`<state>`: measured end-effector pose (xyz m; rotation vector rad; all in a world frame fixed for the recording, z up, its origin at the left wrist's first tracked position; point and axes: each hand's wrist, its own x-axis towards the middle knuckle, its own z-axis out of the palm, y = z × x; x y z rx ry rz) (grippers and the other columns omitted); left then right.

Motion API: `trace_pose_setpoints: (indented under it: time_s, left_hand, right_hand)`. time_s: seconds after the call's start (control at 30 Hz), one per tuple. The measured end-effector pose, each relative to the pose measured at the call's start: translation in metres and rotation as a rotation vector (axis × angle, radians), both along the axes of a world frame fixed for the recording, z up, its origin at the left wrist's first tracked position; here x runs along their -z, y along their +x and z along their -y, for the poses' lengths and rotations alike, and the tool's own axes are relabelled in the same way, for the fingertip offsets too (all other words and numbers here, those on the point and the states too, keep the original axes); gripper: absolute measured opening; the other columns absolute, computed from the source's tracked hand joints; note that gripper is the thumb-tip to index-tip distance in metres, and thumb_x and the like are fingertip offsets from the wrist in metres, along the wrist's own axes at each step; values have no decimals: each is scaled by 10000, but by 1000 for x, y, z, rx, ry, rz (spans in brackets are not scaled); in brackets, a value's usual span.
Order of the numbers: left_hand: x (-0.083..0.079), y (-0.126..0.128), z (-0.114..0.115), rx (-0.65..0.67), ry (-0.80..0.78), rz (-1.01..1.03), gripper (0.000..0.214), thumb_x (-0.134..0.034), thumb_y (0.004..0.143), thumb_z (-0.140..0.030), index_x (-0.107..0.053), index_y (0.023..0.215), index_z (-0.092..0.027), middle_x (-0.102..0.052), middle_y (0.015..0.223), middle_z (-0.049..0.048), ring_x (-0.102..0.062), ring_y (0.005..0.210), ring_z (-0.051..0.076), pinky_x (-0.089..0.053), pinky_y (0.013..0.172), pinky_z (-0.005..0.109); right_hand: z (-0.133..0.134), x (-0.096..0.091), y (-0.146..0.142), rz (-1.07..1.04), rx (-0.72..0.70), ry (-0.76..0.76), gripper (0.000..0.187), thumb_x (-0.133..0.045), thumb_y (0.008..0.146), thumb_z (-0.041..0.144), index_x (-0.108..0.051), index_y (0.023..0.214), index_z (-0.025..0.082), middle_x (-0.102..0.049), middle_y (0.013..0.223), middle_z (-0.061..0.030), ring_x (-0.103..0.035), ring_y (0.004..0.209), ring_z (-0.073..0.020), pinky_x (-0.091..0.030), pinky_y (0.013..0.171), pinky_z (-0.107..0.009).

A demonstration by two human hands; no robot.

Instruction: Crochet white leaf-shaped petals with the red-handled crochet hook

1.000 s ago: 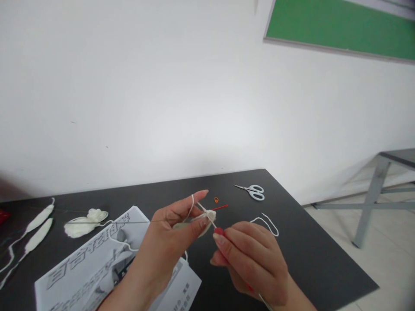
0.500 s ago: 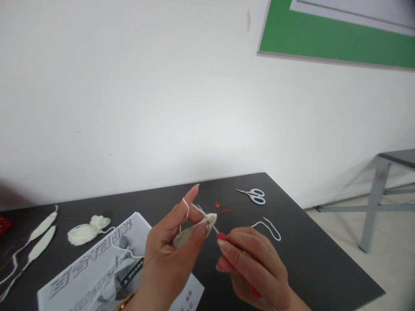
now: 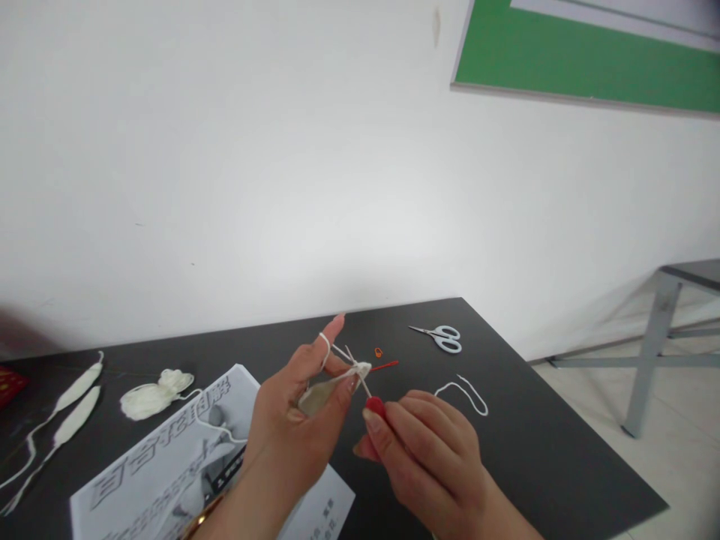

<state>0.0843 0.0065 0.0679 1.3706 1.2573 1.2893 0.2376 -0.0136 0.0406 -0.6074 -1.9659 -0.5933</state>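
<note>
Scissors (image 3: 439, 334): beyond the right hand (image 3: 430, 454)
Green board (image 3: 562, 64): high above it, rightward
Grey-legged furniture (image 3: 651, 352): well to its right
Red item (image 3: 10, 384): far to its left

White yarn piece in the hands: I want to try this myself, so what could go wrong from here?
The white yarn loops over the raised index finger of the left hand; it might slip off if that finger drops. The red-handled hook has its thin shaft at the white piece, so a careless tug by the right hand could pull out a loop. Yarn trailing from the loose bundle across the printed sheet could snag or tangle.
</note>
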Motion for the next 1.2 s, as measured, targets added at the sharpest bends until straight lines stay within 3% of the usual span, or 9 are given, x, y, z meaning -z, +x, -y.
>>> trace_pose_setpoints:
  time_s: [0.1,0.17,0.27,0.4,0.6,0.8,0.9,1.03,1.2]
  left_hand:
    - [1,-2,-3,3,136,-108,123,-700,707,-230,-747,818,-208,-655,758,40,-607,768,219,-435,593,276]
    - [1,-6,-8,51,136,-134,143,-692,713,-230,-754,840,-209,-653,736,39,-605,724,214,-423,577,274]
    - [-2,-15,-16,178,69,-191,299,-705,702,-232,-737,999,-218,-633,681,18,-562,599,178,-407,550,270]
    - [-6,-21,-20,300,-37,-205,341,-724,662,-201,-744,1002,-221,-606,641,2,-534,553,148,-375,522,251]
    - [-6,-18,-14,376,-251,-15,341,-746,603,-169,-767,938,-227,-578,600,-14,-375,421,67,-242,424,224]
    - [-5,-16,-13,332,-201,33,283,-769,629,-206,-772,910,-237,-641,671,25,-582,615,163,-364,509,239]
    - [-3,-14,-13,288,-173,29,229,-771,646,-232,-775,875,-236,-644,670,31,-627,771,225,-424,614,273]
    - [1,-11,-13,265,-129,33,76,-745,685,-228,-763,759,-222,-624,663,7,-626,844,212,-441,786,299]
    - [4,-2,-10,114,-71,11,20,-753,653,-210,-744,668,-200,-633,664,30,-608,946,266,-462,777,321]
  right_hand:
    - [0,3,4,-99,-45,-81,100,-644,812,120,-672,897,76,-720,704,-74,-634,639,-157,-552,548,-278]
    - [1,2,7,-160,-83,-161,132,-600,849,156,-659,951,97,-715,732,-72,-632,650,-160,-546,549,-281]
    - [4,1,13,-243,-176,-296,159,-564,872,190,-649,987,123,-691,726,-69,-616,611,-160,-517,522,-293]
    - [3,0,23,-438,-336,-526,139,-577,858,210,-677,922,137,-632,657,-55,-570,562,-152,-438,472,-284]
    - [-12,2,26,-992,-617,-892,158,-629,826,270,-664,719,159,-612,597,-38,-493,467,-103,-351,360,-192]
    - [-26,8,8,-1368,-703,-1336,254,-625,828,355,-620,679,149,-517,459,50,-393,283,-38,-314,255,-121]
    - [-25,11,2,-1403,-705,-1324,232,-652,806,362,-644,721,146,-546,487,42,-448,307,-52,-385,266,-133]
    - [-22,12,-1,-1348,-648,-1150,179,-653,811,316,-673,751,148,-598,542,16,-522,375,-80,-456,315,-166]
    - [-16,15,-4,-1142,-476,-920,127,-577,866,227,-674,803,173,-591,582,15,-544,434,-96,-472,368,-199]
